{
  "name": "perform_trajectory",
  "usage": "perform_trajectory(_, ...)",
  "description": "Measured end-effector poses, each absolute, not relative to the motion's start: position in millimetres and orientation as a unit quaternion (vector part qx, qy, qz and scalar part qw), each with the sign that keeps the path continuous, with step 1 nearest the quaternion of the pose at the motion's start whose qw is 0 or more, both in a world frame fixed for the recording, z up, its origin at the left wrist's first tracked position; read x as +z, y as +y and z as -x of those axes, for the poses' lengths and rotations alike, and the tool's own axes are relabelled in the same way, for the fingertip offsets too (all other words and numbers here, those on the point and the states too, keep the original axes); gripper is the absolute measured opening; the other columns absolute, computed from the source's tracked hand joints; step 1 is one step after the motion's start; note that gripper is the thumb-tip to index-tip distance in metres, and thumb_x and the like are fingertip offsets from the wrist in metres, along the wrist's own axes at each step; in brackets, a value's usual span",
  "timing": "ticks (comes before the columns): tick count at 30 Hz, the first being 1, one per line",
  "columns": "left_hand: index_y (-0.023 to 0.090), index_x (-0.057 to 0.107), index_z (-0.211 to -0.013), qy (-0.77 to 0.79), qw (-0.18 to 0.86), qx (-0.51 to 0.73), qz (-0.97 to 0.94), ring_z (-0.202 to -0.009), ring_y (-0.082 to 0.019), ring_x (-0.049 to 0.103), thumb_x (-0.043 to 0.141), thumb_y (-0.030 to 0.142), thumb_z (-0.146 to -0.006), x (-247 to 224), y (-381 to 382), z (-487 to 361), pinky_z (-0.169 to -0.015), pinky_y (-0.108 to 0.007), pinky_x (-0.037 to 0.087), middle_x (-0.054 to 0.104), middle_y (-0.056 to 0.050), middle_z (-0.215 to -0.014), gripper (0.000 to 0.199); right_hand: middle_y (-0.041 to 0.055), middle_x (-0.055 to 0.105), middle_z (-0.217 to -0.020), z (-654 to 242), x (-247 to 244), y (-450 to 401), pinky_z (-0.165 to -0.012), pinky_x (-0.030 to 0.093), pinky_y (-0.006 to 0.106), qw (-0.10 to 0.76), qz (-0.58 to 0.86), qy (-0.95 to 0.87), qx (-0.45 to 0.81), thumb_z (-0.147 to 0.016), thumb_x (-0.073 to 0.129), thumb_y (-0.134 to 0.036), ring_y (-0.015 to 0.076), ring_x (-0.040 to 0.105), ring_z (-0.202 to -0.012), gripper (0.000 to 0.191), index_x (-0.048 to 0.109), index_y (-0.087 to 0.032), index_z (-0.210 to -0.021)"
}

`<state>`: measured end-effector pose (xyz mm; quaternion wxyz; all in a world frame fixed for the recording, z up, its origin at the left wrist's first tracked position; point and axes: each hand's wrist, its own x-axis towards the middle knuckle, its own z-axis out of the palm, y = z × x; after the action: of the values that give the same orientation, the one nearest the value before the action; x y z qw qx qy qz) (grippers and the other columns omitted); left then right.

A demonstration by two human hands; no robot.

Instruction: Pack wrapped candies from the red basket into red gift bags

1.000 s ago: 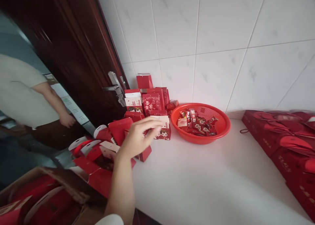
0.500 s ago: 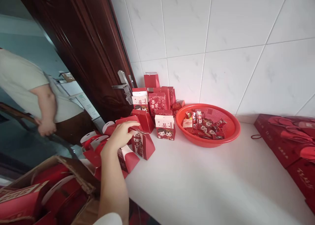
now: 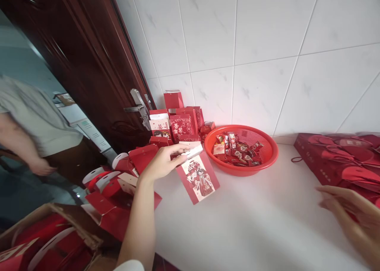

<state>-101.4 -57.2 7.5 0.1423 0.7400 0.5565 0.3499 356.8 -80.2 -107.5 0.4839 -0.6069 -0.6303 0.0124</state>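
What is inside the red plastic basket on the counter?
The red plastic basket holds a heap of small wrapped packets, many of them red, with a pale square packet toward the left. Whatever lies beneath the top layer is covered and cannot be seen.

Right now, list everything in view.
Table: 1, white, lower centre
Wall: 1, white tiles, behind table
Held carton: 1, red and cream, centre
Small cartons: many, mainly red, table's left end
Basket: 1, red, near wall
Wrapped sweets: many, mostly red, in basket
Cardboard box: 1, brown, lower left
Packages: several, red, table's right, in cardboard box
Cord loop: 1, dark, table's right
Door: 1, dark brown, left
Handle: 1, silver, on door
Person: 1, pale shirt, beyond door
Background objects: uncountable, whitish, beyond door
Left hand: 1, bare, on held carton
Right hand: 1, bare, right
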Motion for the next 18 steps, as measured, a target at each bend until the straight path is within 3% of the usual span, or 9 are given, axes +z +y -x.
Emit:
perform_trajectory(2,0.022,0.073,-0.108,0.522,0.157,0.358,-0.758,-0.1,-0.024,0.072,0.062,0.036,-0.089,8,-49,81,-0.084,-0.032,0.057,0.076,-0.009,-0.115,0.026,0.0086,0.076,-0.079,-332,-105,-78,-0.048,0.058,0.034,0.457,0.563,-0.664,0.182,-0.084,0.065,-0.067,0.0298,0.076,-0.069,0.032,0.07,-0.036,-0.093)
perform_trajectory(4,0.022,0.069,-0.103,0.494,0.178,0.351,-0.775,-0.098,-0.022,0.07,0.061,0.032,-0.089,7,-42,61,-0.084,-0.031,0.056,0.075,-0.007,-0.108,0.019,0.009,0.076,-0.085,-303,-102,-78,-0.048,0.057,0.033,0.427,0.524,-0.678,0.287,-0.087,0.064,-0.063,0.0267,0.073,-0.067,0.036,0.068,-0.032,-0.105)
perform_trajectory(6,0.021,0.065,-0.096,0.471,0.202,0.333,-0.792,-0.094,-0.02,0.068,0.059,0.029,-0.089,7,-37,42,-0.085,-0.031,0.054,0.073,-0.004,-0.1,0.012,0.011,0.075,-0.105,-274,-100,-77,-0.058,0.06,0.035,0.389,0.467,-0.711,0.354,-0.086,0.066,-0.061,0.0206,0.069,-0.062,0.048,0.063,-0.027,-0.12)
perform_trajectory(9,0.021,0.061,-0.092,0.445,0.234,0.302,-0.81,-0.093,-0.018,0.064,0.058,0.027,-0.09,7,-33,22,-0.087,-0.031,0.051,0.069,-0.002,-0.097,0.007,0.0141,0.067,-0.129,-241,-103,-68,-0.061,0.058,0.033,0.346,0.425,-0.732,0.405,-0.085,0.067,-0.057,0.0168,0.068,-0.065,0.058,0.055,-0.024,-0.131)
perform_trajectory(11,0.021,0.059,-0.091,0.428,0.263,0.295,-0.813,-0.091,-0.017,0.062,0.057,0.026,-0.09,5,-30,15,-0.087,-0.03,0.049,0.066,-0.001,-0.095,0.005,0.0119,0.07,-0.123,-229,-107,-59,-0.062,0.056,0.032,0.324,0.411,-0.733,0.434,-0.085,0.067,-0.052,0.0179,0.069,-0.068,0.055,0.055,-0.023,-0.131)
perform_trajectory(15,0.02,0.055,-0.093,0.402,0.375,0.297,-0.781,-0.081,-0.015,0.058,0.064,0.031,-0.086,-4,-21,14,-0.079,-0.028,0.045,0.061,0.001,-0.084,0.015,0.0011,0.072,-0.082,-219,-120,-42,-0.065,0.053,0.032,0.331,0.434,-0.73,0.412,-0.082,0.069,-0.039,0.0199,0.067,-0.065,0.048,0.055,-0.023,-0.126)
perform_trajectory(18,0.02,0.053,-0.095,0.395,0.462,0.278,-0.744,-0.07,-0.012,0.052,0.069,0.034,-0.082,-17,-9,17,-0.069,-0.025,0.04,0.056,0.004,-0.077,0.025,-0.0007,0.069,-0.077,-218,-132,-36,-0.066,0.052,0.033,0.341,0.46,-0.733,0.368,-0.081,0.068,-0.037,0.0204,0.066,-0.065,0.046,0.054,-0.023,-0.123)
